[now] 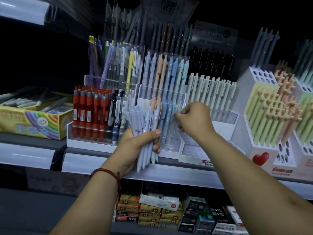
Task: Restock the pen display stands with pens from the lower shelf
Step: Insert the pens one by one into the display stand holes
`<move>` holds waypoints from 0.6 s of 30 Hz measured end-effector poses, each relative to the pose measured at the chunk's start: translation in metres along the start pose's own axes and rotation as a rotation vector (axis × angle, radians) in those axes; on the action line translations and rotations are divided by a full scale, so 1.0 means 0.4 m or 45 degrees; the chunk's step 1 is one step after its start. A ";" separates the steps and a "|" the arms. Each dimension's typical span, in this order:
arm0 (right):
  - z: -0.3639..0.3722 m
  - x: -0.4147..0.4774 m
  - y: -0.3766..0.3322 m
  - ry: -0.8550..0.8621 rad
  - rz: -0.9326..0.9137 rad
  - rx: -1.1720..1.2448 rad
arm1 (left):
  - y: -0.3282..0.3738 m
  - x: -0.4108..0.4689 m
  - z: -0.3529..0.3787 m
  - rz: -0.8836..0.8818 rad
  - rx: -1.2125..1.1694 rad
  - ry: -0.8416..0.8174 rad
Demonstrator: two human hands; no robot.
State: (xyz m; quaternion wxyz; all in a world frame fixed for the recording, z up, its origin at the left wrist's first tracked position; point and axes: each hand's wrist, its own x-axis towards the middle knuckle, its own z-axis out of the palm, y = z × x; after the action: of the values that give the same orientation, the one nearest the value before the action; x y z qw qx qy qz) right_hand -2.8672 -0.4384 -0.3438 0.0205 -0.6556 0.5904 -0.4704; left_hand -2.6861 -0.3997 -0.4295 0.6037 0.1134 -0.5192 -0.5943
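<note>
Pens for restocking (144, 131): lilac and pale blue, bunched upright in the left hand (135, 146), fingers and thumb wrapped round the lower barrels, tips hanging below the fist in front of the shelf edge (177, 173). Nearest, under that edge: stacked boxes (152, 211) on the lower shelf, judged to be the supply. Red cord (105, 171) on left wrist.

Just beyond: right hand (194, 119) curled at the front tier of the clear stand (171, 143), thumb and forefinger apparently pinching the top of a pale pen (176, 111) in the blue-green row. Judged step: seating one pen in a hole of that tier.

To do well: lower straight down, clip facing forward like its neighbours, colour matched to its column. Release only once bottomed in the hole. Keep bundle off the stand's front wall, now very close.

Open room: bare holes showing low at the clear stand's right front, and in the front tier of the cream pen stand (225, 122) just beside. Tight on the left: red pen stand (89, 116) close to the bundle. To the right: block stand with red heart (260, 158) near the right forearm; avoid sideways sweeps. Farther back: taller tiers well filled; rear racks dim and blurred, not assessed. Far left: yellow box (33, 121), well apart.
</note>
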 end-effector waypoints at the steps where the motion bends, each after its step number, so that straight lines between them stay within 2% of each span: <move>1: 0.002 -0.003 0.001 -0.011 0.014 -0.002 | -0.001 0.001 0.000 0.002 0.000 -0.004; 9: 0.039 -0.064 0.021 0.134 0.136 0.189 | 0.000 -0.002 0.004 0.004 0.041 0.010; 13: 0.030 -0.073 0.016 0.118 0.192 0.248 | 0.001 -0.004 0.003 -0.001 0.029 -0.008; 16: 0.015 -0.101 -0.007 0.156 0.071 0.298 | 0.001 -0.002 0.003 -0.005 0.024 -0.009; 18: 0.002 -0.126 -0.038 0.101 -0.039 0.404 | -0.001 -0.002 0.000 -0.011 0.024 -0.002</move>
State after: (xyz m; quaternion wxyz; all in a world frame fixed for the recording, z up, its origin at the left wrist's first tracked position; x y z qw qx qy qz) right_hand -2.8483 -0.3944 -0.3652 0.0933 -0.6339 0.4990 -0.5835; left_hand -2.6862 -0.3992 -0.4301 0.5997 0.1209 -0.5246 -0.5921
